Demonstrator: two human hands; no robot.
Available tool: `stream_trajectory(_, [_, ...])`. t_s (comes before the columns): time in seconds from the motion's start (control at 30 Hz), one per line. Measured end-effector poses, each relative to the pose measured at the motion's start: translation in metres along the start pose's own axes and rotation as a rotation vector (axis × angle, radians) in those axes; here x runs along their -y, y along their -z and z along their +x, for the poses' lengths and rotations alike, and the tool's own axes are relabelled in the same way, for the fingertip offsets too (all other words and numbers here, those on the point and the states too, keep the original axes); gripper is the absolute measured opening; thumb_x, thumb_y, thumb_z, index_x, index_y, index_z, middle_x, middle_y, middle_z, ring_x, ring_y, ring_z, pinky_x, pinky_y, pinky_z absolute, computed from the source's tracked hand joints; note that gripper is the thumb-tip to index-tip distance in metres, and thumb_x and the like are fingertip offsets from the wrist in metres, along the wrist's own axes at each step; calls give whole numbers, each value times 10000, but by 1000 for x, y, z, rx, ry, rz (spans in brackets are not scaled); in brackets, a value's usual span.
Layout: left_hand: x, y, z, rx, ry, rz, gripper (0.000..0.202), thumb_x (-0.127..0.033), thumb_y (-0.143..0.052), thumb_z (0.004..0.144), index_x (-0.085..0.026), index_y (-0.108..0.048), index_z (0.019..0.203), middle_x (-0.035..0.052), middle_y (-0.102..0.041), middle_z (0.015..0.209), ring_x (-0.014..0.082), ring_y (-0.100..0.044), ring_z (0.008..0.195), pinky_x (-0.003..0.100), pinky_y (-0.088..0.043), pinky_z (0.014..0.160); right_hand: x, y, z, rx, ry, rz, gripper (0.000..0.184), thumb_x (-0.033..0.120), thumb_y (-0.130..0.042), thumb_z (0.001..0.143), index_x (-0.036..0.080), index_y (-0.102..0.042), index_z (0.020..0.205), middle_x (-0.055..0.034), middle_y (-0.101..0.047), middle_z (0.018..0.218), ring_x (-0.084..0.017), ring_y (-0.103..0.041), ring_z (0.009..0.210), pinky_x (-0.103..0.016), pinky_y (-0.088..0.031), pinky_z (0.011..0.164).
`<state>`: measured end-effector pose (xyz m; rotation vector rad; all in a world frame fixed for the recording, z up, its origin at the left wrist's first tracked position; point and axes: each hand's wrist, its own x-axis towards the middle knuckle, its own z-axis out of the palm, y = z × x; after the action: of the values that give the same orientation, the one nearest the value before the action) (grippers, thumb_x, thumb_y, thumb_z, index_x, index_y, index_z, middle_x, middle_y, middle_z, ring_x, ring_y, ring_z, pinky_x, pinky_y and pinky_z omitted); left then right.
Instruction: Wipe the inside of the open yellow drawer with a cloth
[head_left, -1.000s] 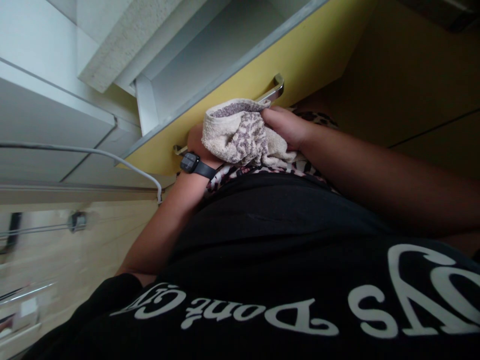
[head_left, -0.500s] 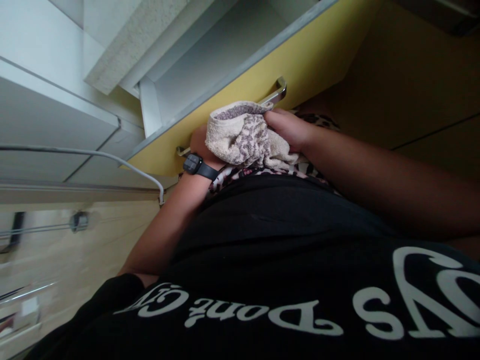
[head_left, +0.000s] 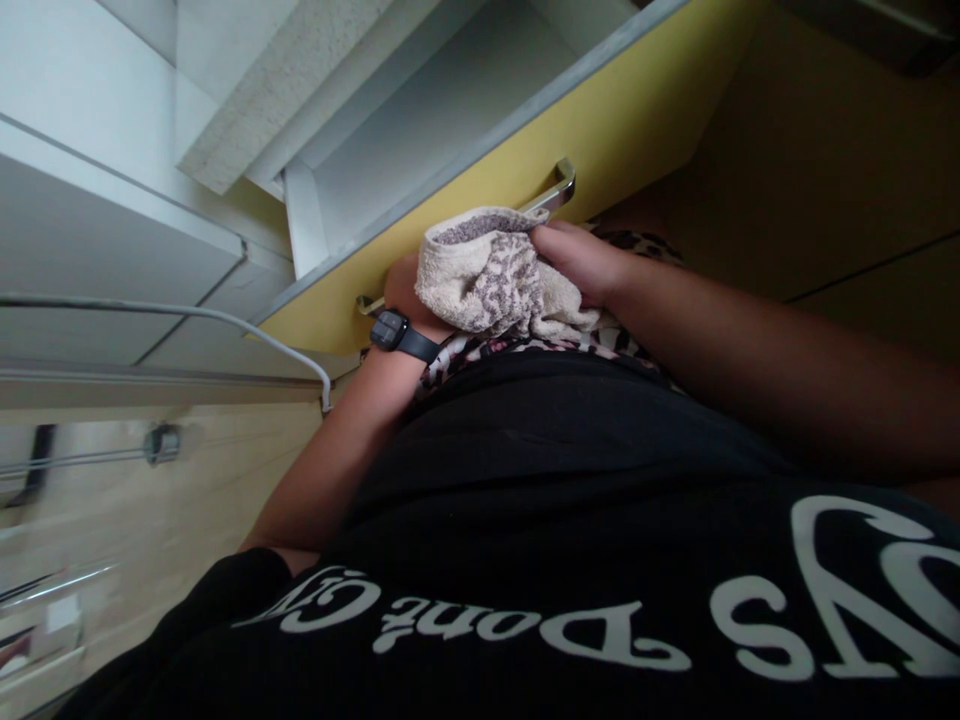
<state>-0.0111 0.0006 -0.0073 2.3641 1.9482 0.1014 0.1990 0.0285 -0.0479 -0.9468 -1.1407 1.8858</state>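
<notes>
A cream and grey-brown patterned terry towel (head_left: 480,280) hangs bunched in front of my lap. My right hand (head_left: 577,260) is closed on the towel's right side, thumb on top. At the left, my left hand (head_left: 407,290) is mostly covered by the towel, close to the left end of the drawer handle (head_left: 562,185); its fingers are hidden. A black watch (head_left: 390,330) is on that wrist. Just beyond both hands is a pulled-out drawer with a yellow front (head_left: 630,120); the part of its pale interior (head_left: 405,130) that I can see holds nothing.
A pale stone-like slab edge (head_left: 277,95) juts over the drawer's left side. White cabinet fronts (head_left: 90,230) stand at the left, with a grey hose or cable (head_left: 225,315) curving across them. Below are beige tiles (head_left: 232,460) with a metal fitting (head_left: 161,442).
The whole view has shifted very slightly. Both hands, the towel and the open drawer keep the same places relative to each other.
</notes>
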Motion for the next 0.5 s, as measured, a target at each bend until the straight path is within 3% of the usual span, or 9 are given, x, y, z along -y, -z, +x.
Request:
stream_trajectory(0.13, [-3, 2, 0, 0, 2, 10, 488, -528, -510, 896, -198, -708, 1196, 118, -695, 1207, 307, -602, 1165, 501, -444, 1070, 1, 0, 0, 5, 0, 9, 311, 504, -667, 788, 222, -611, 903, -50, -641, 787, -187, -624, 716, -311, -518, 597])
stream_trajectory(0.3, [-3, 3, 1, 24, -11, 14, 543, -594, -496, 921, -189, -690, 1226, 112, -682, 1271, 290, -587, 1204, 497, -422, 1116, 0, 0, 0, -2, -16, -20, 336, 533, -649, 812, 228, -630, 953, -52, -641, 777, -189, -617, 726, -317, -527, 617])
stream_trajectory(0.5, [10, -12, 3, 0, -15, 3, 625, -694, -475, 913, -194, -676, 1229, 113, -660, 1292, 312, -550, 1246, 520, -389, 1141, 0, 0, 0, 1, -5, -25, 353, 555, -659, 807, 231, -619, 939, -50, -638, 779, -185, -615, 732, -311, -530, 620])
